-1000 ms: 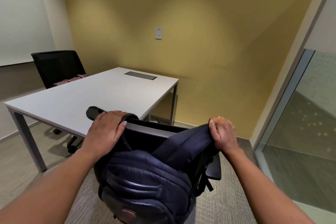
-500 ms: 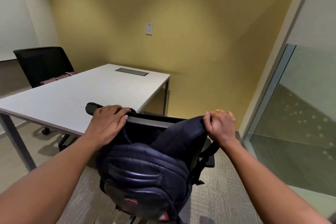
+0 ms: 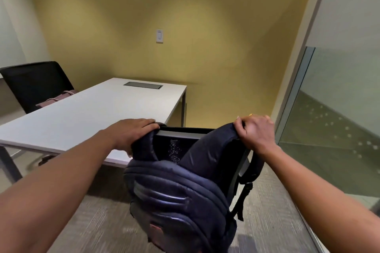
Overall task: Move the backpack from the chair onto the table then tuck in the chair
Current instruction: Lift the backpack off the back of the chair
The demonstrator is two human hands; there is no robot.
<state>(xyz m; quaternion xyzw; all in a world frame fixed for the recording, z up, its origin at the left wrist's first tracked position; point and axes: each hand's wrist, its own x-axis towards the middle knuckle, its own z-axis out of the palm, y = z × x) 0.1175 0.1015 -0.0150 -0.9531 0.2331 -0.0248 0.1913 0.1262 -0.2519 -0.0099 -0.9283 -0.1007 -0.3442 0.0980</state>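
While the backpack (image 3: 176,193) hangs low in the centre of the frame, off the table (image 3: 86,113) and against the chair (image 3: 181,132) back, both straps are gripped: left hand (image 3: 133,132) curled over the left strap, fingers together and wrapped down, right hand (image 3: 256,132) fisted tight on the right strap at centre right. Risk now, as I read it: a strap looks draped over the chair's top rail, so a straight pull could snag and drag or tip the chair. That loose strap dangling lower right could catch an armrest too. Swing wide and the bag may clip the table edge. Hard to see: the chair seat and base are hidden behind the bag, the bag's bottom is cut off at the frame's lower edge, and the carpet is motion-blurred
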